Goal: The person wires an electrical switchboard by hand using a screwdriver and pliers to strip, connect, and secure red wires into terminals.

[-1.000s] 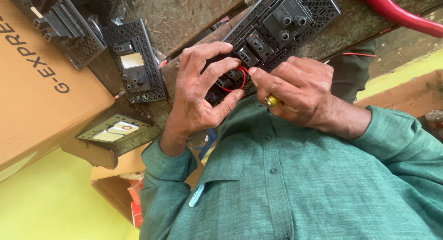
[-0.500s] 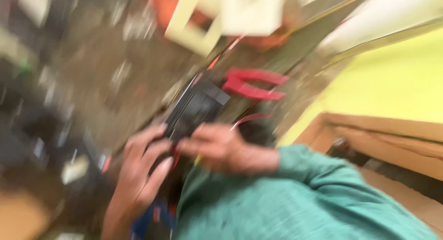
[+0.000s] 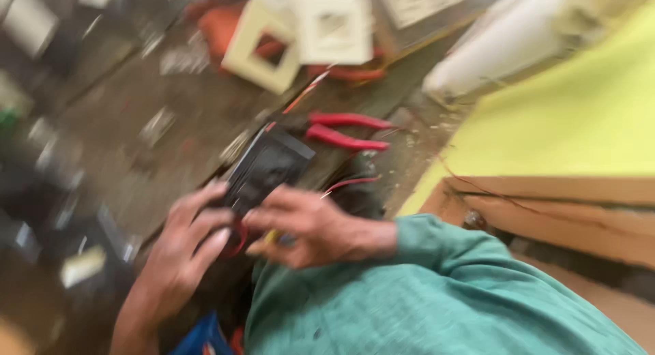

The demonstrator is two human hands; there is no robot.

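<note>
1. A person's left hand (image 3: 181,259) cradles the near end of a black switch panel (image 3: 266,171), fingers curled up around its edge; the view is blurred by motion, so finer details of the hold are unclear.
2. The right hand (image 3: 310,229), in a green sleeve (image 3: 464,287), presses in from the other side, fingertips pinched close on something small and yellow just below the panel; what it is cannot be made out.
3. A loop of red wire (image 3: 239,239) shows between the two hands, touching the left fingers.
4. The panel slants away from both hands across a worn wooden bench (image 3: 170,123), its far end pointing toward red-handled pliers (image 3: 344,130) lying just beyond the right hand.
5. Farther past the hands, cream plastic frames (image 3: 263,45) rest on the bench, with orange items beneath them.
6. Out past the right hand stands a yellow-green surface (image 3: 573,116) above a wooden ledge (image 3: 546,205).
</note>
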